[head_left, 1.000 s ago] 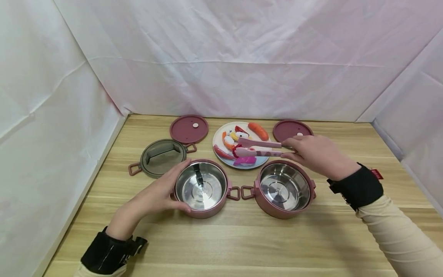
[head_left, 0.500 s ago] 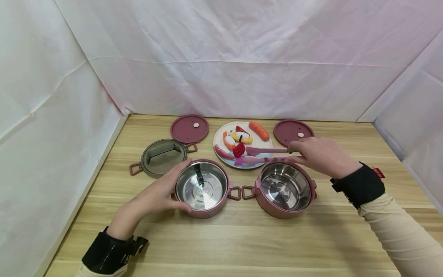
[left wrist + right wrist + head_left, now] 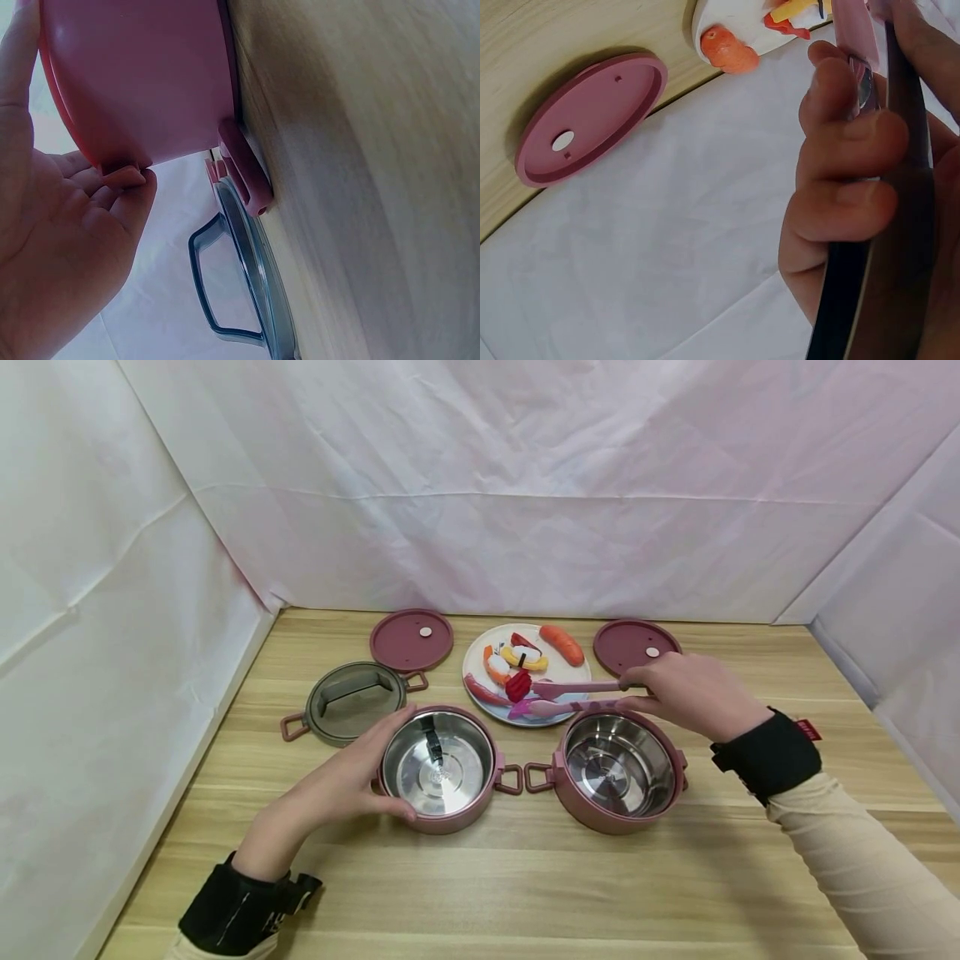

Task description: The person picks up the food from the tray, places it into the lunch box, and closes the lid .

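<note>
My left hand (image 3: pixel 333 789) holds the left pot (image 3: pixel 448 823) by its side, thumb at the front and fingers behind. In the left wrist view the fingers curl at the pot's rim (image 3: pixel 64 105). My right hand (image 3: pixel 693 693) grips pink tongs (image 3: pixel 581 687) above the edge of the plate (image 3: pixel 472 647). The tongs stand spread: one tip is beside a dark red toy food piece (image 3: pixel 517 686), the other over a magenta piece (image 3: pixel 519 708). The plate also carries a toy sausage (image 3: pixel 561 644), a yellow-and-white piece (image 3: pixel 525 657) and an orange-and-white piece (image 3: pixel 497 666).
A second pot (image 3: pixel 611 822) stands to the right, its handle close to the left pot's. A glass lid (image 3: pixel 352 718) lies at the left. Two maroon lids (image 3: pixel 405 647) (image 3: pixel 626 643) lie behind. White cloth walls (image 3: pixel 480 552) bound the wooden table.
The tongs have come down and towards me, so the dark red piece shows more between their tips. The left hand and both pots have stayed in place.
</note>
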{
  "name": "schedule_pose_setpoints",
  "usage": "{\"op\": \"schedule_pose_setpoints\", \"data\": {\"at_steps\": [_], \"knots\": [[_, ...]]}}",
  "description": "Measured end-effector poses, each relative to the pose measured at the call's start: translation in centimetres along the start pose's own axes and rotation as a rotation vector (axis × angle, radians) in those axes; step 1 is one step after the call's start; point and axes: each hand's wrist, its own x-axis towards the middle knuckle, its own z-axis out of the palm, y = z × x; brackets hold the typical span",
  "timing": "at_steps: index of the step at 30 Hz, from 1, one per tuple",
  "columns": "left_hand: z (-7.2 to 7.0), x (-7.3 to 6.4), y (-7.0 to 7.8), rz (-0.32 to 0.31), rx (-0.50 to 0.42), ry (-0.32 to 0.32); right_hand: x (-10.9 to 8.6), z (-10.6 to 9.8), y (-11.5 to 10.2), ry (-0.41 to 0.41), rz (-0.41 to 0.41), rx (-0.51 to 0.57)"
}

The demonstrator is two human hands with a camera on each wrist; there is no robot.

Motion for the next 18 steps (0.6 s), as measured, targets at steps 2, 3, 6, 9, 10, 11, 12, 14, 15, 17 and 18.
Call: {"op": "schedule_pose_setpoints", "data": {"at_steps": [2,3,6,9,10,11,12,14,15,17,18], "knots": [[0.02,0.02,0.01,-0.002,0.001,0.0,0.07,-0.04,-0.01,-0.006,0.004,0.001],[0.03,0.03,0.01,-0.002,0.003,0.0,0.1,-0.05,0.0,-0.008,0.005,0.002],[0.05,0.07,-0.01,-0.001,0.006,0.0,0.22,-0.11,-0.01,-0.015,0.007,0.004],[0.07,0.11,-0.01,0.002,0.007,0.0,0.36,-0.15,-0.02,-0.021,0.012,0.004],[0.07,0.12,-0.02,0.003,0.006,0.001,0.42,-0.15,-0.04,-0.023,0.012,0.004],[0.07,0.12,-0.02,0.005,0.005,0.002,0.49,-0.15,-0.06,-0.024,0.013,0.003],[0.06,0.11,-0.02,0.005,0.003,0.003,0.56,-0.14,-0.1,-0.026,0.014,0.001],[0.06,0.09,0.0,0.006,0.0,0.005,0.72,-0.12,-0.22,-0.029,0.011,-0.006],[0.06,0.07,0.0,0.006,-0.002,0.005,0.81,-0.12,-0.3,-0.031,0.008,-0.012],[0.05,0.05,-0.05,0.01,-0.002,0.006,0.91,-0.13,-0.51,-0.031,0.008,-0.028],[0.05,0.05,-0.07,0.011,-0.002,0.006,0.95,-0.14,-0.61,-0.031,0.008,-0.036]]}}
